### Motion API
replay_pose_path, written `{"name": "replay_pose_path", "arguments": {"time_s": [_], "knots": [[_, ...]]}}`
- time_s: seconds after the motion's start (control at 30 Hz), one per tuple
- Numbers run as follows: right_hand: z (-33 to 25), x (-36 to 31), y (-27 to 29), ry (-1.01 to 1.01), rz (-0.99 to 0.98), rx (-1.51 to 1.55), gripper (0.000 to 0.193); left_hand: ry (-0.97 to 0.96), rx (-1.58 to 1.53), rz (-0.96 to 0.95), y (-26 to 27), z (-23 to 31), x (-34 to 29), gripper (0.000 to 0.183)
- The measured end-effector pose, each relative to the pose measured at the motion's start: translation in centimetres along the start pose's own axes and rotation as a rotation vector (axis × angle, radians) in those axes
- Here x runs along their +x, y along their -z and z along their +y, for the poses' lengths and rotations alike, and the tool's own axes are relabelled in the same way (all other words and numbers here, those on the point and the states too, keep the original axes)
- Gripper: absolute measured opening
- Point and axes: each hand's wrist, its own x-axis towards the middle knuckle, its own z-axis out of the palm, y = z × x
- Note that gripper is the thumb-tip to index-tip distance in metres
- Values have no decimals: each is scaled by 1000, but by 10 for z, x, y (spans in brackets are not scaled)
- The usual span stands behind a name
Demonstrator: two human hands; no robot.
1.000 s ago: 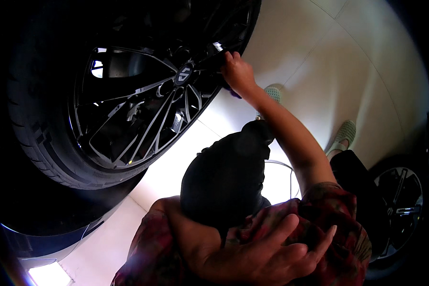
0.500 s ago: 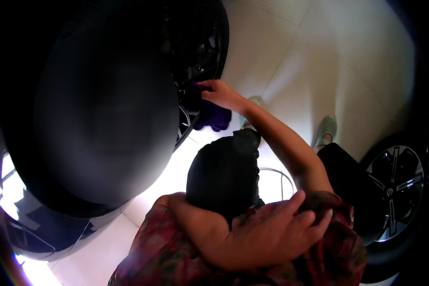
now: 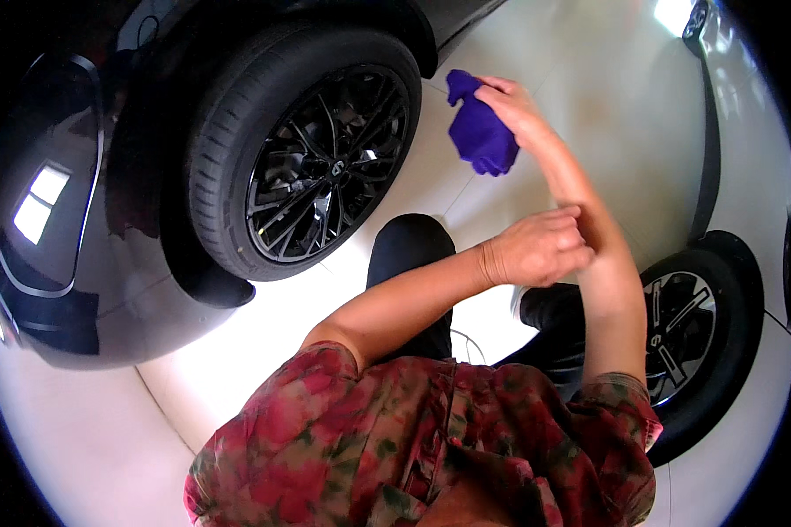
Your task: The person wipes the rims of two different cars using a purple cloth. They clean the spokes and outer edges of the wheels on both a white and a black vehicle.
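Note:
A bunched purple cloth [image 3: 483, 132] hangs from my right hand [image 3: 508, 104], whose fingers pinch its upper edge. The cloth is in the air over the floor, apart from the car wheel [image 3: 338, 167] to its left. Reaching across my body, my left hand [image 3: 543, 249] rests against my right forearm, just below the elbow crease. Its fingers are curled, and I see nothing in them. The wheel has a black tyre and a dark multi-spoke rim with a few bright facets.
The dark car's glossy body [image 3: 53, 176] fills the left side, close to the wheel. A second car wheel [image 3: 685, 334], with a black and silver rim, stands at the right beside a light-coloured car body [image 3: 760, 167]. My bent knee [image 3: 410, 250] is between them, over the pale tiled floor [image 3: 589, 97].
My right hand has drawn the cloth off the wheel and out to the right. The left hand has gone from spread fingers in front of my body to curled fingers on my right forearm.

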Motion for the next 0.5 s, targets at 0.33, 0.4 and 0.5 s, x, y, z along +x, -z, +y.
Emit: {"name": "replay_pose_path", "arguments": {"time_s": [0.33,0.4,0.5], "knots": [[18,-104,58,-74,213,182,44,272,-17,-889,-49,55,2,20],[12,-103,40,-22,275,221,39,294,-191,-1064,-56,61,3,22],[2,-92,24,135,291,294,35,342,132,-1329,-69,57,2,25]]}}
